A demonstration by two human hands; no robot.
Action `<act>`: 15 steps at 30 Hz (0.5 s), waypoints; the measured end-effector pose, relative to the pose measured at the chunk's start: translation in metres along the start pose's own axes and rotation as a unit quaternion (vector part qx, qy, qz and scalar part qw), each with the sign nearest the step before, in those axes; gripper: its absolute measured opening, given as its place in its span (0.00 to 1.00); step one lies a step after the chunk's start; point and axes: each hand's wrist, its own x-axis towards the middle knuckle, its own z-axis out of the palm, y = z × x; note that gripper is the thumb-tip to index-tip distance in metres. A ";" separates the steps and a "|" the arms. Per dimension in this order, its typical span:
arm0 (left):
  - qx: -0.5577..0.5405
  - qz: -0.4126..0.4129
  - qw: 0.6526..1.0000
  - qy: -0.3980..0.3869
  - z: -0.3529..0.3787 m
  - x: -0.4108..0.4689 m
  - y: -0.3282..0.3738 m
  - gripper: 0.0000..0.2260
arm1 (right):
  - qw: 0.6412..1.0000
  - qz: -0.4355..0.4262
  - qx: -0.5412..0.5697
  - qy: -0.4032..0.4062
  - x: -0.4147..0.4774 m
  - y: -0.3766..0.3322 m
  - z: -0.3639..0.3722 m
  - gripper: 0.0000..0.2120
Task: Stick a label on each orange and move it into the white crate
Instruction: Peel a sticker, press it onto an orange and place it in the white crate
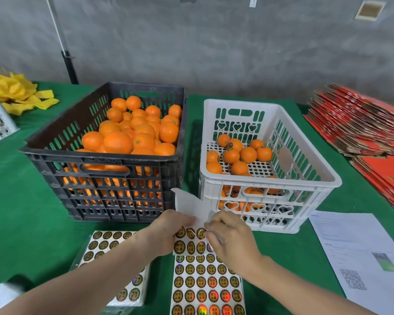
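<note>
A black crate [55,153] on the left is heaped with unlabelled oranges [132,130]. To its right the white crate [271,185] holds several oranges [239,153], some showing round labels. In front of the crates my left hand [168,230] grips the left edge of a raised sheet of round gold labels [191,244], its empty backing [191,205] curling upward. My right hand [230,237] pinches at a label on that sheet's top right. A full label sheet [205,285] lies flat beneath, and a stack of sheets [105,248] lies to its left.
Green cloth covers the table [21,212]. Yellow foam nets [16,92] lie at the far left, flattened red cartons [362,128] are stacked at the right, and a printed paper [359,258] lies at the front right. A grey wall stands behind.
</note>
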 end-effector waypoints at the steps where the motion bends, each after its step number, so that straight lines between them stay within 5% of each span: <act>1: -0.011 -0.007 1.000 0.004 0.001 -0.002 0.000 0.07 | 1.000 -0.016 -0.013 0.004 -0.001 0.000 0.000 0.08; 11: -0.050 -0.092 0.994 -0.025 -0.003 -0.003 0.000 0.10 | 0.996 -0.088 -0.024 -0.003 -0.001 0.000 0.003 0.10; 13: -0.026 -0.079 0.996 -0.014 -0.005 -0.003 0.001 0.09 | 0.997 -0.042 0.062 0.003 -0.001 -0.002 0.000 0.08; 15: 0.032 -0.034 0.999 0.005 -0.009 0.001 -0.001 0.08 | 0.972 0.094 0.211 0.035 0.007 -0.003 -0.006 0.10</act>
